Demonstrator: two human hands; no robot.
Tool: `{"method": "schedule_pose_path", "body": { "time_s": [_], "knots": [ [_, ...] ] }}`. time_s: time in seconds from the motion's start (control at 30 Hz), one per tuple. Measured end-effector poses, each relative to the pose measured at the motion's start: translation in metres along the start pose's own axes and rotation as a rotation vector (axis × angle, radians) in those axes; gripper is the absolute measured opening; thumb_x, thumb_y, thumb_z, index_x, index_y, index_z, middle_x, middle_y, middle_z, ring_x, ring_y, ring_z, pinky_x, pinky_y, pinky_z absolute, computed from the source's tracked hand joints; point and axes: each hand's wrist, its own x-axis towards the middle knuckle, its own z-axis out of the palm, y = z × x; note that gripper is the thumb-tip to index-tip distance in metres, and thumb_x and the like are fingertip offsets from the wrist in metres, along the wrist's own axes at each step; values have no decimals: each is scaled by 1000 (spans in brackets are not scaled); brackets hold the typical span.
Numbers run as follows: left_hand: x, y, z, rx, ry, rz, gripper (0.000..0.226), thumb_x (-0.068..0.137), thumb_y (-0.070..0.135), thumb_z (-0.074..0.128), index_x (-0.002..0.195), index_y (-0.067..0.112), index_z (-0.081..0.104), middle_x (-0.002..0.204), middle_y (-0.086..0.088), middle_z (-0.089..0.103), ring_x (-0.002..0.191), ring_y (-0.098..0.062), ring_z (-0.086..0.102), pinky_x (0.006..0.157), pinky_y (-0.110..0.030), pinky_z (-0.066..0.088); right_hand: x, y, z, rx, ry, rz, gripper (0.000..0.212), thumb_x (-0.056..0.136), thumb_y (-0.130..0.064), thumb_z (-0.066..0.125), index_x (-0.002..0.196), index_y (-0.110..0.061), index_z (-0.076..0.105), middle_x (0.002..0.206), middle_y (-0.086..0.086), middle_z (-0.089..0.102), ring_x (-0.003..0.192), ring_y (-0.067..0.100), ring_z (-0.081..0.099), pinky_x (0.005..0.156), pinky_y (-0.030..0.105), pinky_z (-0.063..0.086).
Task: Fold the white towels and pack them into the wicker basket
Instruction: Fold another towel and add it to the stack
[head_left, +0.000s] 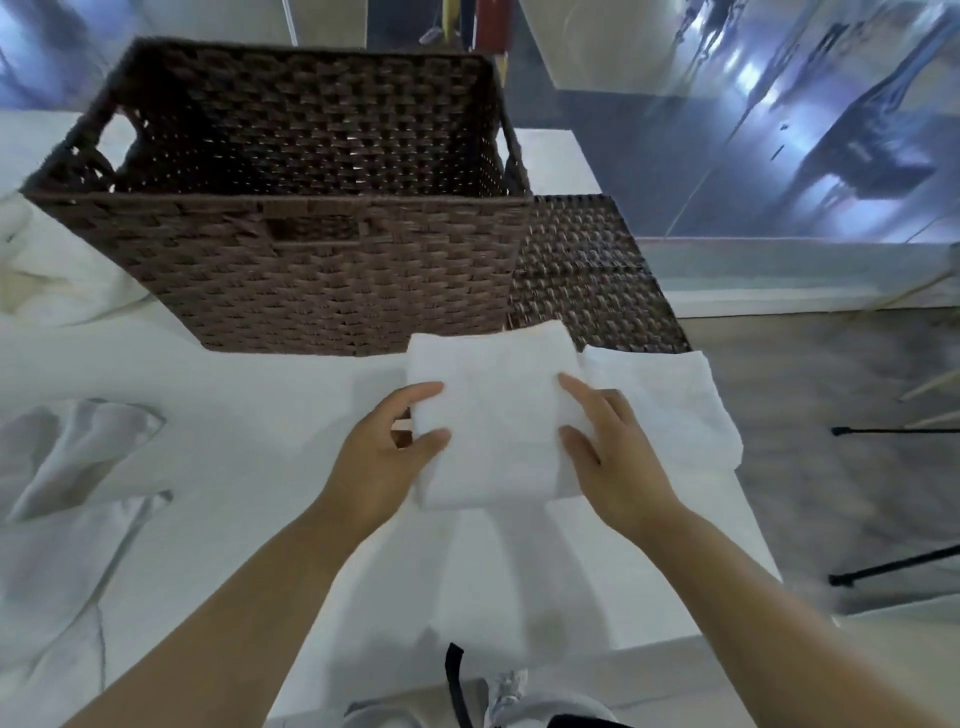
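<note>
Item: folded towel (493, 415), white, soft cloth, several layers thick. It is held just above or on the white table (260, 415), directly in front of the near wall of the wicker basket (291, 208); whether its underside touches the table cannot be told.

Hold: the towel is gripped at its two side edges. The left hand (384, 457) is curled round the left edge, thumb on top and fingers tucked beneath. The right hand (608, 447) pinches the right edge, with a finger and the thumb laid on the top face; its remaining fingers are hidden.

Handling, as judged: light and limp. The fold is not expected to keep its shape unsupported, so sagging in the middle and slipping of the layers are likely if it is lifted by one edge alone. A hold on both sides, with fingers underneath and thumbs pressing down, is judged best. Nothing fragile or slippery is involved; the terry surface should grip well against skin.

Destination: the basket, dark brown, open-topped, with handle cut-outs in its walls. No towels are seen in the visible part of the interior. A lift over the near rim is required.

Associated items: a second towel (665, 405), flat, lies just beside the held one at the table's right edge. A woven lid (587, 270) lies against the basket's right side. Rumpled towels (78, 452) wait at the left, unfolded.
</note>
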Motion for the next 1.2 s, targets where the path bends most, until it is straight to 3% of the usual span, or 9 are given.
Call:
{"method": "schedule_pose_path", "body": {
  "time_s": [0.07, 0.13, 0.23, 0.4, 0.57, 0.73, 0.87, 1.0, 1.2],
  "knots": [
    [5, 21, 24, 3, -17, 78, 38, 88, 16, 65, 107, 48, 56, 105, 22, 61, 83, 2, 65, 66, -5, 46, -1, 16, -27, 12, 118, -77, 51, 96, -11, 50, 144, -26, 37, 117, -6, 41, 90, -13, 44, 79, 2, 32],
    [13, 37, 52, 29, -44, 126, 37, 88, 20, 66, 108, 49, 55, 110, 19, 60, 87, -3, 65, 69, -6, 46, 1, 36, -52, 9, 209, -88, 50, 95, -9, 51, 141, -25, 41, 115, -6, 44, 89, -20, 43, 76, 1, 32],
    [30, 48, 97, 89, -85, 144, 35, 87, 25, 66, 113, 46, 55, 108, 8, 64, 87, -9, 65, 75, -11, 48, 9, 68, -83, -15, 238, -10, 47, 96, -9, 48, 141, -26, 43, 122, -1, 45, 94, -1, 43, 85, 17, 34],
    [59, 42, 158, 228, -97, 93, 41, 88, 32, 65, 127, 32, 53, 121, -1, 58, 101, -15, 59, 94, -35, 50, 25, 111, -106, -101, 132, 174, 44, 99, -12, 42, 141, -23, 42, 131, 5, 43, 110, 23, 50, 86, 24, 35],
    [71, 32, 185, 572, -154, 50, 49, 94, 42, 50, 139, 24, 43, 143, -4, 35, 123, -20, 46, 105, -29, 35, 38, 134, -103, -297, -92, 324, 39, 99, -16, 38, 138, -18, 43, 132, 12, 40, 110, 33, 53, 90, 36, 45],
    [75, 40, 175, 854, -282, 40, 48, 97, 49, 36, 142, 33, 36, 141, -2, 39, 124, -22, 45, 99, -34, 39, 43, 131, -108, -530, -265, 347, 36, 100, -25, 35, 135, -21, 41, 128, 9, 43, 113, 33, 49, 87, 39, 45],
    [70, 51, 148, 963, -271, 42, 44, 93, 53, 43, 134, 35, 45, 130, 4, 50, 114, -17, 51, 92, -34, 44, 51, 112, -126, -718, -236, 241, 39, 99, -35, 42, 134, -20, 43, 131, 7, 43, 119, 29, 44, 89, 40, 44],
    [56, 53, 108, 935, -208, -47, 38, 91, 53, 49, 123, 32, 54, 118, 8, 59, 105, -13, 55, 88, -31, 46, 60, 76, -125, -651, -223, 83, 41, 99, -37, 42, 136, -20, 42, 134, 5, 46, 121, 28, 47, 88, 40, 44],
    [9, 15, 21, 870, -48, -179, 33, 89, 53, 52, 114, 32, 57, 110, 11, 61, 99, -10, 56, 88, -29, 45, 64, 13, -65, -569, -373, -144, 44, 97, -42, 46, 138, -26, 42, 132, 0, 51, 120, 21, 51, 94, 38, 45]
  ]
}}
